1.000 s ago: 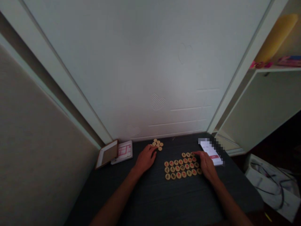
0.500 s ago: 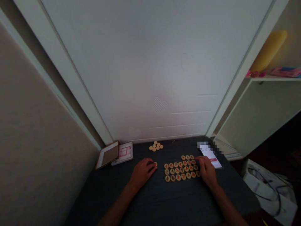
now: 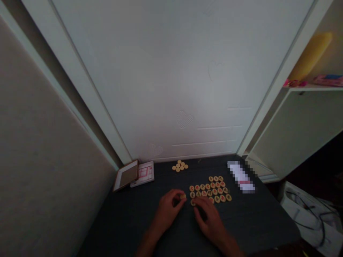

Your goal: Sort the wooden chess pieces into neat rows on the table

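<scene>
My left hand (image 3: 170,207) is closed in a pinch, with a round wooden Chinese chess piece (image 3: 183,196) between thumb and fingertips. Just right of it lie rows of similar pieces (image 3: 209,192) marked with red and black characters. My right hand (image 3: 210,217) reaches over the front row, thumb apart from the fingers. Its fingertips touch the leftmost front piece (image 3: 193,202), and its fingers hide some neighbours. Farther back, a small cluster of plain pale discs (image 3: 178,166) lies near the white panel.
The dark table (image 3: 128,217) meets a white panel (image 3: 160,89) at its back edge. A brown-edged frame or box lid (image 3: 125,175) overlaps a flat white case (image 3: 146,173) at left. A phone (image 3: 239,176) lies at right; a white box with cables (image 3: 311,217) stands beyond the table.
My right hand has moved left from the back rows' right end to the front row's left end. My left hand has come slightly nearer and right, carrying a piece. The view has shifted slightly.
</scene>
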`<state>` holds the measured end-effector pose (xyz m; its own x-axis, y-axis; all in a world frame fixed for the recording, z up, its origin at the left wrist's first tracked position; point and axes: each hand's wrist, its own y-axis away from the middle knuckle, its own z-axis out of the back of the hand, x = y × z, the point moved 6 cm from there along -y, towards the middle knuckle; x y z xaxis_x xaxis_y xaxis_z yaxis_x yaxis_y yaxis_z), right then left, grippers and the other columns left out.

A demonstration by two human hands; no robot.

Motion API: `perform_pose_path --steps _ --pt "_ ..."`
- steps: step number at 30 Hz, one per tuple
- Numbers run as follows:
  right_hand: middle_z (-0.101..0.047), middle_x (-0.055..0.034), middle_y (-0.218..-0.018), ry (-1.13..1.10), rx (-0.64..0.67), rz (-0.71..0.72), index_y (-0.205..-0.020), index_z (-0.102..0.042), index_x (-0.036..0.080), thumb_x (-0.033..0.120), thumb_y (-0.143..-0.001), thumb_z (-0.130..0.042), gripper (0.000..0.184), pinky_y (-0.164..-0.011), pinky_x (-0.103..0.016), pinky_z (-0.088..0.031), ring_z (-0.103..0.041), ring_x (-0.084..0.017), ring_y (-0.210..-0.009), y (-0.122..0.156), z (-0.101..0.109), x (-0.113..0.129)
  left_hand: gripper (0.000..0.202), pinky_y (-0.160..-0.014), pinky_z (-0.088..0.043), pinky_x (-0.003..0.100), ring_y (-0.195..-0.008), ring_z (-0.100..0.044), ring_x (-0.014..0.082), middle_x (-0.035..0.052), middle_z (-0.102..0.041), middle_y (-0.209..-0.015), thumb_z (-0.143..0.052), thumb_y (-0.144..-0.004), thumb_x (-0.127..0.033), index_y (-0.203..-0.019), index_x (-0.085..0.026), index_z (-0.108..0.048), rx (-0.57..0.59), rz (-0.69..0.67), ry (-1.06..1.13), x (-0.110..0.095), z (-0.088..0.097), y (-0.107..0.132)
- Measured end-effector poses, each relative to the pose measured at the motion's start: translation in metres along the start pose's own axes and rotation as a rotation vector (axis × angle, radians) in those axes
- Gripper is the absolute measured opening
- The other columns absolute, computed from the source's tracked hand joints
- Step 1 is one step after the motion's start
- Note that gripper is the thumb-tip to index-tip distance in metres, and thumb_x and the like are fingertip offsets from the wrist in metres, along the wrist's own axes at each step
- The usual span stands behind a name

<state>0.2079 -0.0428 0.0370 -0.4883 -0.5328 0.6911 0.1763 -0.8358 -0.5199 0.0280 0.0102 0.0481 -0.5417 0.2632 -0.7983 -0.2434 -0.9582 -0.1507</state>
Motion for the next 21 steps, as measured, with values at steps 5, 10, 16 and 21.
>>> perform_pose_path --steps 5,10,16,21 --pt "-0.063 -0.0085 -0.124 -0.093 -0.023 -0.086 -0.117 -0.059 0.029 0.012 -0.089 -0.053 0.033 -0.099 -0.044 -0.054 -0.062 -0.026 -0.117 0.024 -0.012 0.004 0.017 -0.079 -0.058 0.030 -0.090 -0.072 0.0215 0.0040 -0.076 -0.105 -0.068 -0.085 -0.033 -0.100 -0.025 -0.071 0.029 0.127 0.375 -0.005 -0.037 0.038" --pt "-0.063 -0.0072 -0.118 -0.146 0.027 -0.090 -0.115 -0.060 0.031 0.013 -0.089 -0.056 0.032 -0.096 -0.041 -0.056 -0.064 -0.025 -0.111 0.027 -0.014 0.006 0.021 -0.082 -0.058 0.032 -0.092 -0.073 0.0236 0.0048 -0.076 -0.098 -0.071 -0.083 -0.036 -0.099 -0.024 -0.067 -0.012 0.196 0.554 0.004 -0.059 0.053" --pt "-0.068 -0.0054 -0.108 -0.151 0.014 -0.097 -0.111 -0.063 0.030 0.018 -0.094 -0.055 0.022 -0.092 -0.036 -0.056 -0.066 -0.022 -0.103 0.026 -0.012 0.003 0.022 -0.084 -0.057 0.033 -0.091 -0.073 0.0238 0.0050 -0.077 -0.095 -0.068 -0.087 -0.043 -0.097 -0.023 -0.066 -0.025 0.194 0.488 0.000 -0.057 0.054" --pt "-0.072 -0.0038 -0.099 -0.136 -0.060 -0.176 -0.109 -0.063 0.027 0.023 -0.094 -0.060 0.016 -0.080 -0.028 -0.057 -0.069 -0.020 -0.090 0.031 -0.009 -0.002 0.024 -0.087 -0.057 0.033 -0.095 -0.072 0.0244 0.0070 -0.077 -0.098 -0.063 -0.091 -0.044 -0.098 -0.021 -0.068 -0.016 0.171 0.501 -0.007 -0.056 0.056"
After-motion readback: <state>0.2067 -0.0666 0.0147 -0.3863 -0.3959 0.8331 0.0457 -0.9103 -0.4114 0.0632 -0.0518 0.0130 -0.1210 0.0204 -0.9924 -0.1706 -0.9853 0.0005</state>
